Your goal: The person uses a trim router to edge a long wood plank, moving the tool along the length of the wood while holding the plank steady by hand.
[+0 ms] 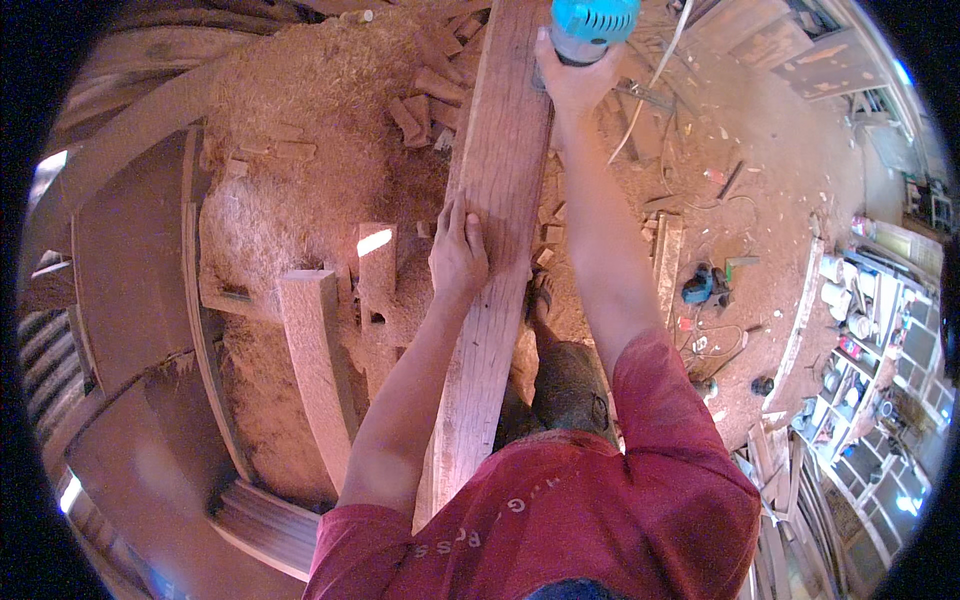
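Observation:
A long, thick wooden beam runs lengthwise in front of me, from beside my body to the far edge of the view. On its left side, about midway along, lies my left hand, fingers stretched forward and the thumb on the top face. At the far end my right hand grips a router, a power tool with a teal vented cap and grey body. The router's top is cut off by the picture edge. Its base is mostly hidden, at the beam's right edge.
Sawdust and wood offcuts cover the floor. Left of the beam stand a squared timber and a shorter post. A pale cord trails near the router. Another teal power tool lies to the right, before cluttered shelves.

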A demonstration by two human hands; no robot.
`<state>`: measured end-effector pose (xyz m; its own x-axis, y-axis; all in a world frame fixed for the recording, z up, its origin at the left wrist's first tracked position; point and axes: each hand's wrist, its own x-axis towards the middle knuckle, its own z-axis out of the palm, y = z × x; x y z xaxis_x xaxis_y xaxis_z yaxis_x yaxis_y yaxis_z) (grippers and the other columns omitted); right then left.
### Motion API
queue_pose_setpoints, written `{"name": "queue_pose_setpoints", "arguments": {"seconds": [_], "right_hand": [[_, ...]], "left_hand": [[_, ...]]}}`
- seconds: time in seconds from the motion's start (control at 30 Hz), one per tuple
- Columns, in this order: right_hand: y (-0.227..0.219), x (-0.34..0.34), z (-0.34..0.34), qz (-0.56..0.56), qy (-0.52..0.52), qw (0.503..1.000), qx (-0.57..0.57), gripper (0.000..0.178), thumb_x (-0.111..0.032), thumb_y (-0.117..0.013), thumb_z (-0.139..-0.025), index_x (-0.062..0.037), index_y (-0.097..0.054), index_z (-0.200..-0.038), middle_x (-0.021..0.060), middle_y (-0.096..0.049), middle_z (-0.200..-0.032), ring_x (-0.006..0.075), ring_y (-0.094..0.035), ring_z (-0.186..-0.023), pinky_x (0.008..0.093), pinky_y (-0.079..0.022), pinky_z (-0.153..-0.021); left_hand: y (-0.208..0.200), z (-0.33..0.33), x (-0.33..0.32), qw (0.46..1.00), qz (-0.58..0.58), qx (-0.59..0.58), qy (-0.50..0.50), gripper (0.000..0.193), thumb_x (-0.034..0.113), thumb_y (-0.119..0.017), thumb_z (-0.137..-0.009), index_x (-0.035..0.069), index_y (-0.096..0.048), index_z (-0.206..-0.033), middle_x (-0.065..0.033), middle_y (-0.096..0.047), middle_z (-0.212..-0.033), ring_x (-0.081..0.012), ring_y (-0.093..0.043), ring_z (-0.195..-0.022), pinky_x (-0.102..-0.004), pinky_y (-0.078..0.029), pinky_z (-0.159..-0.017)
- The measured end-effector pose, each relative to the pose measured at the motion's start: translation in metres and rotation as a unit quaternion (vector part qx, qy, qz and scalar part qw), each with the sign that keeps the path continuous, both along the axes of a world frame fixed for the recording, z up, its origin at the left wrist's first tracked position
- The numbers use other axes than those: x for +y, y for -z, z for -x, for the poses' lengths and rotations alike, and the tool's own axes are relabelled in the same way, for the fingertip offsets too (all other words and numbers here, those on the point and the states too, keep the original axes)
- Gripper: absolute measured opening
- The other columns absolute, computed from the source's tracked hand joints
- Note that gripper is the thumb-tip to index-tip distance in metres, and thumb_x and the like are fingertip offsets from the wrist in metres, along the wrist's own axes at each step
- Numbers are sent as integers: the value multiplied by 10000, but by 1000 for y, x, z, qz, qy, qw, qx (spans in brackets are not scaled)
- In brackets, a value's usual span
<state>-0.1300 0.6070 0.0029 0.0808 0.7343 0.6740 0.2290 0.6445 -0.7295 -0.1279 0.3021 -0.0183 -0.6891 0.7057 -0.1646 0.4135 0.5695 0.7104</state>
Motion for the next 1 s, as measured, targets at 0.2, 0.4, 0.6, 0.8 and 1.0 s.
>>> {"name": "queue_pose_setpoints", "arguments": {"seconds": [0.2,0.4,0.6,0.8,1.0], "right_hand": [[-2,28,16,37,63,997,-11,837,-440,-904,-676,-11,-565,-1310,252,-714,-1014,436,-716,-951,499,-574,-804],[2,53,27,33,86,995,-33,814,-456,-895,-676,-9,-574,-1275,271,-708,-997,462,-707,-943,513,-572,-795],[6,80,36,2,94,995,-42,827,-447,-892,-677,8,-568,-1287,275,-707,-998,464,-703,-955,520,-566,-817],[6,102,48,6,101,994,-39,856,-446,-889,-677,6,-556,-1323,288,-705,-1042,461,-699,-989,527,-559,-846],[2,129,63,57,113,991,-49,918,-472,-892,-678,-14,-517,-1380,288,-694,-1125,455,-687,-1049,517,-552,-889]], "left_hand": [[0,-1,2,1000,0,-1,5,510,338,-399,-1092,51,-458,-1510,-236,-488,-1498,-446,-544,-1304,-506,-493,-1042],[3,0,0,1000,-7,16,11,503,330,-410,-1089,37,-472,-1493,-229,-500,-1485,-453,-567,-1275,-509,-514,-1011],[0,0,2,1000,-9,21,5,490,314,-423,-1083,30,-488,-1477,-240,-508,-1472,-448,-576,-1266,-502,-516,-1011],[-4,0,4,1000,7,-20,2,498,281,-408,-1083,-24,-467,-1472,-250,-504,-1486,-470,-433,-1400,-503,-326,-1205],[8,2,2,999,-7,31,18,481,290,-442,-1072,14,-502,-1460,-257,-502,-1471,-461,-559,-1283,-484,-488,-1054]]}}
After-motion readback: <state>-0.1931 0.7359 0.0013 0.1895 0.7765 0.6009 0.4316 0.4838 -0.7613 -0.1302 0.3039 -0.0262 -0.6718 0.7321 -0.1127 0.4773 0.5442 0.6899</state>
